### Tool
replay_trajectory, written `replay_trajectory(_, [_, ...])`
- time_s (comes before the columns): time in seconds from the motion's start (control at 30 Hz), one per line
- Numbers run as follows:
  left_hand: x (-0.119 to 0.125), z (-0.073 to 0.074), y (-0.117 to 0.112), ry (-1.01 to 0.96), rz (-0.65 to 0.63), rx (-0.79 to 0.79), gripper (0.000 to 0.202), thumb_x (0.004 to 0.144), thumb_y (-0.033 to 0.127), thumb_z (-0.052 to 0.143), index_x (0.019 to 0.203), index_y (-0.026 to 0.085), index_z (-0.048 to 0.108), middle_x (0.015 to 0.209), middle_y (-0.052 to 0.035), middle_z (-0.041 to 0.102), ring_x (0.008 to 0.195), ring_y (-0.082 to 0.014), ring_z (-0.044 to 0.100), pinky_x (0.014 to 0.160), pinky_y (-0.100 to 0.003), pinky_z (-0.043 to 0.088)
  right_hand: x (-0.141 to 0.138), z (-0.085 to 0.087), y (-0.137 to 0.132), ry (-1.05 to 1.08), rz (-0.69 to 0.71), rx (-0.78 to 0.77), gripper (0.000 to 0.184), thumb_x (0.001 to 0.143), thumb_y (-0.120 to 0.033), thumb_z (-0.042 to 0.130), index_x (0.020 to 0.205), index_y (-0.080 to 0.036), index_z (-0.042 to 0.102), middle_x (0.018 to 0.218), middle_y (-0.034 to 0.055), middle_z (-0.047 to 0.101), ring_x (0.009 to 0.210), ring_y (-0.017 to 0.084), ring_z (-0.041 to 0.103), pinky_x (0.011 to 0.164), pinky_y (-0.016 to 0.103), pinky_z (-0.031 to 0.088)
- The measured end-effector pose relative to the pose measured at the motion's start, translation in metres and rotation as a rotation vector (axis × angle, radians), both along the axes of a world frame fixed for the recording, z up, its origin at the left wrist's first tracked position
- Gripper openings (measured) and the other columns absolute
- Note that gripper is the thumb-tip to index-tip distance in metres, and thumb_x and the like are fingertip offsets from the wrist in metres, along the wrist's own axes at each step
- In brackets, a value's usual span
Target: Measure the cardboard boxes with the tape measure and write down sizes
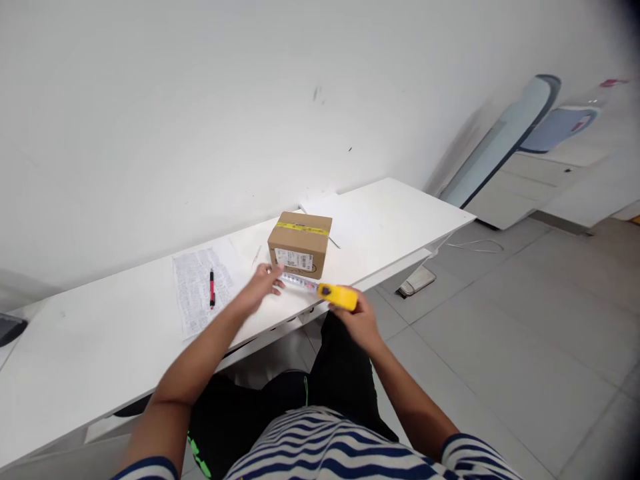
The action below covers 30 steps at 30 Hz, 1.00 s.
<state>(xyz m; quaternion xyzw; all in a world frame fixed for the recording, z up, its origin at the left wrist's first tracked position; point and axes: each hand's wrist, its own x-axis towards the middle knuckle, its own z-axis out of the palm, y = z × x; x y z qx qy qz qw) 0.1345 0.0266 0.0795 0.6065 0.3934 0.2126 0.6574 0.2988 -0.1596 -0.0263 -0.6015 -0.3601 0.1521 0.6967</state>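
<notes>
A brown cardboard box (303, 240) with yellow tape across its top and a white label on its front stands on the white table (395, 207). In my right hand (361, 323) is a yellow tape measure (337, 297), held just in front of the box's lower right. Its pale blade (300, 282) is drawn out leftward along the bottom front of the box. At the blade's far end, the fingers of my left hand (265, 285) pinch it near the box's lower left corner.
Left of the box lies a handwritten sheet of paper (195, 293) with a red and black pen (212, 289) on it. White paper (320, 203) lies behind the box. A dark object (11, 328) sits at the far left. Ironing-board-like panels (505, 143) lean at the right.
</notes>
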Motion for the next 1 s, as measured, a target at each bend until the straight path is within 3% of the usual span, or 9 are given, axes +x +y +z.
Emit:
replay_trajectory(0.07, [0.016, 0.027, 0.043, -0.028, 0.006, 0.075, 0.04, 0.078, 0.051, 0.077, 0.083, 0.019, 0.054, 0.078, -0.0028, 0.061, 0.064, -0.0118, 0.058, 0.057, -0.025, 0.048, 0.036, 0.008, -0.002, 0.118, -0.117, 0.058, 0.048, 0.071, -0.055, 0.077, 0.107, -0.026, 0.063, 0.091, 0.0053, 0.07, 0.067, 0.019, 0.062, 0.057, 0.032, 0.051])
replay_trajectory(0.17, [0.046, 0.054, 0.102, -0.048, 0.225, 0.335, 0.037, 0.078, 0.048, 0.076, 0.076, 0.019, 0.053, 0.075, 0.0, 0.058, 0.064, -0.0113, 0.055, 0.061, -0.026, 0.046, 0.091, 0.02, 0.003, 0.21, -0.239, 0.124, 0.055, 0.069, -0.06, 0.077, 0.107, -0.025, 0.059, 0.083, 0.0005, 0.062, 0.053, 0.01, 0.042, 0.046, 0.024, 0.032])
replay_trajectory(0.23, [0.065, 0.056, 0.127, 0.078, 0.269, 0.371, 0.037, 0.078, 0.05, 0.074, 0.074, 0.02, 0.052, 0.074, 0.0005, 0.056, 0.064, -0.0127, 0.054, 0.064, -0.03, 0.045, 0.119, 0.027, 0.011, 0.223, -0.248, 0.115, 0.059, 0.067, -0.061, 0.078, 0.108, -0.024, 0.058, 0.084, -0.0002, 0.06, 0.054, 0.009, 0.039, 0.048, 0.023, 0.03])
replay_trajectory(0.33, [0.084, 0.045, 0.137, 0.232, 0.137, 0.333, 0.044, 0.077, 0.06, 0.071, 0.072, 0.019, 0.054, 0.069, 0.0014, 0.054, 0.061, -0.0135, 0.052, 0.066, -0.032, 0.045, 0.134, 0.038, 0.027, 0.199, -0.197, 0.075, 0.06, 0.068, -0.062, 0.075, 0.109, -0.022, 0.058, 0.09, 0.002, 0.063, 0.064, 0.012, 0.048, 0.054, 0.024, 0.037])
replay_trajectory(0.5, [0.086, 0.042, 0.122, 0.26, -0.139, 0.302, 0.063, 0.065, 0.078, 0.073, 0.08, 0.017, 0.063, 0.08, -0.0055, 0.069, 0.072, -0.0185, 0.061, 0.067, -0.03, 0.047, 0.105, 0.056, 0.058, 0.093, -0.04, 0.062, 0.058, 0.07, -0.058, 0.074, 0.112, -0.02, 0.062, 0.094, 0.003, 0.067, 0.073, 0.014, 0.053, 0.066, 0.027, 0.045])
replay_trajectory(0.7, [0.079, 0.045, 0.115, 0.285, -0.151, 0.39, 0.061, 0.064, 0.076, 0.076, 0.081, 0.019, 0.06, 0.081, -0.0035, 0.068, 0.073, -0.0175, 0.06, 0.065, -0.028, 0.044, 0.09, 0.063, 0.077, 0.065, -0.007, 0.01, 0.058, 0.073, -0.054, 0.072, 0.119, -0.02, 0.063, 0.081, -0.0047, 0.06, 0.059, 0.009, 0.035, 0.057, 0.024, 0.036])
replay_trajectory(0.87, [0.085, 0.051, 0.131, 0.197, -0.093, 0.519, 0.052, 0.074, 0.067, 0.073, 0.074, 0.019, 0.056, 0.074, -0.0011, 0.061, 0.069, -0.0146, 0.055, 0.065, -0.028, 0.044, 0.073, 0.064, 0.051, 0.105, -0.135, 0.045, 0.056, 0.069, -0.053, 0.077, 0.111, -0.019, 0.063, 0.075, -0.0053, 0.058, 0.06, 0.01, 0.04, 0.057, 0.024, 0.037])
replay_trajectory(0.93, [0.098, 0.063, 0.14, 0.157, -0.023, 0.496, 0.048, 0.079, 0.064, 0.07, 0.076, 0.019, 0.055, 0.078, -0.003, 0.063, 0.071, -0.0156, 0.058, 0.069, -0.03, 0.047, 0.043, 0.062, 0.032, 0.119, -0.213, 0.03, 0.055, 0.067, -0.051, 0.08, 0.108, -0.02, 0.063, 0.073, -0.0058, 0.059, 0.058, 0.01, 0.042, 0.056, 0.024, 0.038])
replay_trajectory(1.0, [0.118, 0.075, 0.146, 0.147, -0.033, 0.485, 0.043, 0.083, 0.061, 0.067, 0.078, 0.019, 0.056, 0.082, -0.0051, 0.066, 0.076, -0.0174, 0.062, 0.073, -0.033, 0.05, 0.004, 0.06, 0.015, 0.14, -0.179, -0.011, 0.058, 0.068, -0.049, 0.081, 0.114, -0.021, 0.061, 0.07, -0.0062, 0.061, 0.056, 0.011, 0.046, 0.055, 0.025, 0.039])
